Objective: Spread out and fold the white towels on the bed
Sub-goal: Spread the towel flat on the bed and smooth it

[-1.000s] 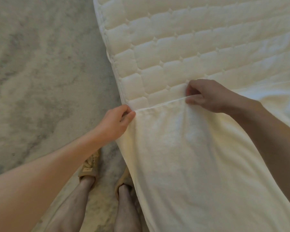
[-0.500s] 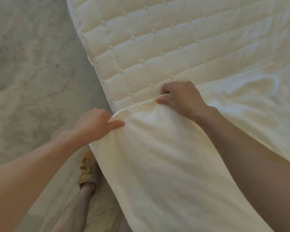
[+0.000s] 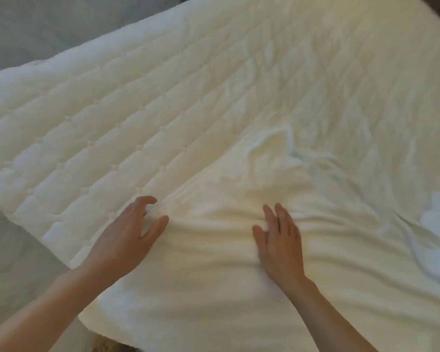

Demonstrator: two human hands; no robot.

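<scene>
A large white towel [image 3: 214, 288] lies spread over the near part of the quilted mattress [image 3: 99, 118], wrinkled between my hands. My left hand [image 3: 130, 237] rests near the towel's left edge with fingers apart and curled, holding nothing. My right hand [image 3: 280, 240] lies flat, palm down, on the towel with fingers extended. Rumpled white cloth continues to the right, and a bunched fold [image 3: 274, 146] rises beyond my right hand. The frame is motion-blurred.
More crumpled white fabric [image 3: 437, 235] lies at the right edge of the bed. The mattress edge runs diagonally at the left, with grey floor [image 3: 15, 250] beyond it. Bare quilted surface stretches toward the far left corner.
Both hands have let go of the towel's edge they were pinching and now rest on top of it. The view has swung up from the floor to the bed.
</scene>
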